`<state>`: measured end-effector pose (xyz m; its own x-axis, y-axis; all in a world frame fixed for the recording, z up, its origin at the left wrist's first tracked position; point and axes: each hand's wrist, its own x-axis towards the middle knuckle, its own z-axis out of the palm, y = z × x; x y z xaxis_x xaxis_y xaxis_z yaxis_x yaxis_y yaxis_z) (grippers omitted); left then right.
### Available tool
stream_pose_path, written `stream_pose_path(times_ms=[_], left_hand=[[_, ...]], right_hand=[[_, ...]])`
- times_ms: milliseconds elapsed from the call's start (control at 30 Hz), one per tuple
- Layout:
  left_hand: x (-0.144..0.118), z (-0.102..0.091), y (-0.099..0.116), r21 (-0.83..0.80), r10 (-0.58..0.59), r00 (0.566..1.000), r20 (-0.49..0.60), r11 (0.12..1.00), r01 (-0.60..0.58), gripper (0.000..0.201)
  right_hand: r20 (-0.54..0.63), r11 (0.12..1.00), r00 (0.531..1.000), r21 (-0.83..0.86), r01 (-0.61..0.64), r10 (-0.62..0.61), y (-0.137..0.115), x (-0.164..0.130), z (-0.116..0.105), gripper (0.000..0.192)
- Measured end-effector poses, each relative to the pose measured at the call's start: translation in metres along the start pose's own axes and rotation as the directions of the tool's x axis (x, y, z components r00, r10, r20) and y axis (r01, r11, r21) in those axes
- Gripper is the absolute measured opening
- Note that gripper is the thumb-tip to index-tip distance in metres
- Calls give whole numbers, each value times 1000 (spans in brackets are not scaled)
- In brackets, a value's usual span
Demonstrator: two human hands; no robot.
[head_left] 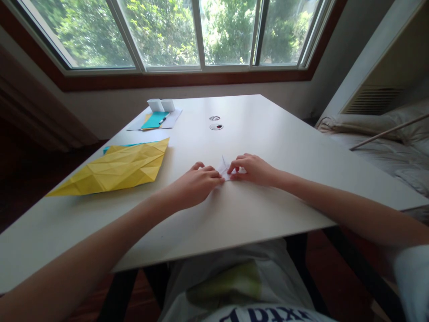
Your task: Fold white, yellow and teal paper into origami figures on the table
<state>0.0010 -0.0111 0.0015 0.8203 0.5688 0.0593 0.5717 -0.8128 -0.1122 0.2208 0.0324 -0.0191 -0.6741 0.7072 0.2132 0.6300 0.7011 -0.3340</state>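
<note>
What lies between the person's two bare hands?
In the head view, a small folded white paper lies between the left hand and right hand, touched by both.

The left grip (201, 182) and right grip (254, 170) cover parts of the white paper (225, 171), obscuring its full shape. Yellow paper (124, 167) hides much of the blue sheet (106, 149). The shirt lettering (264, 315) (only part of a word shows) is cut off by the bottom edge, the window (164, 33) by the top. Details on the round discs (216, 127) are too small to tell.
</note>
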Motion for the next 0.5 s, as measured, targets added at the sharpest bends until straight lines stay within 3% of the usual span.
stream_pose_path(times_ms=[500], left_hand=[[-9, -4, -21, -202, 14, 988, 152, 979, 17, 44]], right_hand=[[183, 998, 983, 61, 22, -33, 21, -3, -10, 30]])
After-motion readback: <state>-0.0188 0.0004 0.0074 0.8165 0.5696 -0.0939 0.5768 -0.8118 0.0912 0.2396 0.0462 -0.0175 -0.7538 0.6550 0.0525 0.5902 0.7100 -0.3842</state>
